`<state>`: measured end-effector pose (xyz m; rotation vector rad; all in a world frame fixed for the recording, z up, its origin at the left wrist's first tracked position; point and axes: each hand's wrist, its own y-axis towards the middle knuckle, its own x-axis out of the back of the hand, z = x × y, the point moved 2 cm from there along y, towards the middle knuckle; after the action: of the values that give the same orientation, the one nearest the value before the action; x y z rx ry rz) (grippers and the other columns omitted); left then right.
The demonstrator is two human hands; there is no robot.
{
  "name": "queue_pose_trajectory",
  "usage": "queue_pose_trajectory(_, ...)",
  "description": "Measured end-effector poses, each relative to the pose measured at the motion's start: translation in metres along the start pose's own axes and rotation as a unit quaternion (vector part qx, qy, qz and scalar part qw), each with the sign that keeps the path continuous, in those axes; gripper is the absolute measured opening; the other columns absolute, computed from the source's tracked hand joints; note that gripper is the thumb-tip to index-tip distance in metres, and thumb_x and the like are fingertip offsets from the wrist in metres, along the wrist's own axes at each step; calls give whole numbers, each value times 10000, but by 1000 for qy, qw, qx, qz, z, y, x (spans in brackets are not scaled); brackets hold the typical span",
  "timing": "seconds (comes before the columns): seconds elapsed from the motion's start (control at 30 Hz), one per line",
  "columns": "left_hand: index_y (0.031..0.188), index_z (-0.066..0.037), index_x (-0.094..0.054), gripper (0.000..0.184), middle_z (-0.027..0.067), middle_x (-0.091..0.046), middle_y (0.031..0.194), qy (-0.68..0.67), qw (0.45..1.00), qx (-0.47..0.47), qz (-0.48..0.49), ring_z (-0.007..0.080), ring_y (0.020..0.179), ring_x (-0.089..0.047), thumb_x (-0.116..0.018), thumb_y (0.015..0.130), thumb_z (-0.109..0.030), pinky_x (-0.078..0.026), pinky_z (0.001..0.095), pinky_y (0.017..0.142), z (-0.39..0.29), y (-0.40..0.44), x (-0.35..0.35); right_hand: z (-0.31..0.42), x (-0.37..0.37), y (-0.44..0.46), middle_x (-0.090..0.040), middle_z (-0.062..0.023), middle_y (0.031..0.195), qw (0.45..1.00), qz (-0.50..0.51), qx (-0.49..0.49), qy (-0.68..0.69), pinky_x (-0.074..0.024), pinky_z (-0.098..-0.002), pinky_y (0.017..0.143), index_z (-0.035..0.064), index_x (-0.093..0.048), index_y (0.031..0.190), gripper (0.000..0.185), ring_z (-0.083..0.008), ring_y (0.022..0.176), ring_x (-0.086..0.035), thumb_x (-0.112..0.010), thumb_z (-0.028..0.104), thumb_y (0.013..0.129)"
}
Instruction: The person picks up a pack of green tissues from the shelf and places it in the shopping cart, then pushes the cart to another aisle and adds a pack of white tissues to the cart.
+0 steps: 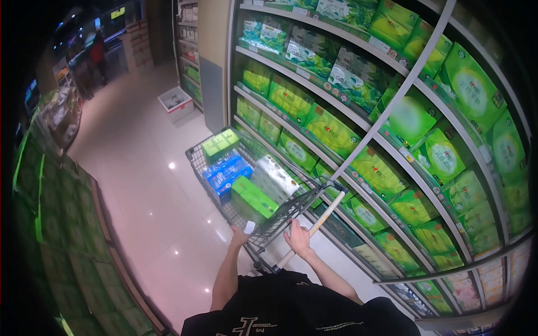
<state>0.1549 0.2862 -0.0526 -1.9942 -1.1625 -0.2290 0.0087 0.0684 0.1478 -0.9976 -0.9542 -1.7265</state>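
Cart [288, 210] steering, I'd guess: right hand [300, 239] over the bar [325, 217], left hand [240, 236] alongside, grips unclear; pushing wants firm holds

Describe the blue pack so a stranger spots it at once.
Beside the tall shelves stands a shopping cart. Inside, the blue pack lies between the light green pack at the far end and the green box nearer the handle. It alone is blue; its neighbours are green or white.

Hands [298, 239] at loaded cart [325, 218], stocked shelves [302, 73]
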Motion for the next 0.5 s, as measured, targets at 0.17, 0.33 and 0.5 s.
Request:
queue_pose_trajectory(0.17, 1381, 182, 93, 1117, 399, -519, 1212, 33, 999, 26, 23, 426, 1121, -585, -702, 756, -292, -457, 406, 973, -3, 34, 30, 12, -18, 33, -650, -156, 810, 1000, 26, -1, -1, -506, -455, 672, 77, -498, 1011, 299, -355, 670, -641, -645, 248, 815)
queue_pose_trajectory(0.33, 1405, 165, -4, 962, 363, -552, 1154, 95, 986, 55, -126, 418, 1070, -607, -669, 790, -158, -497, 469, 908, -45, 1, 63, 28, -38, 60, -624, -115, 597, 996, 80, 25, -36, -519, -447, 612, 93, -581, 802, 216, -324, 585, -643, -597, 301, 859)
queue_pose_trajectory(0.5, 1382, 176, -26, 955, 348, -599, 1050, 79, 989, 31, -123, 440, 987, -635, -685, 754, -111, -524, 463, 855, -40, 23, 85, 52, -43, 92, -606, -104, 609, 978, 107, 177, 40, -499, -442, 659, 82, -561, 780, 202, -313, 634, -623, -605, 267, 849)
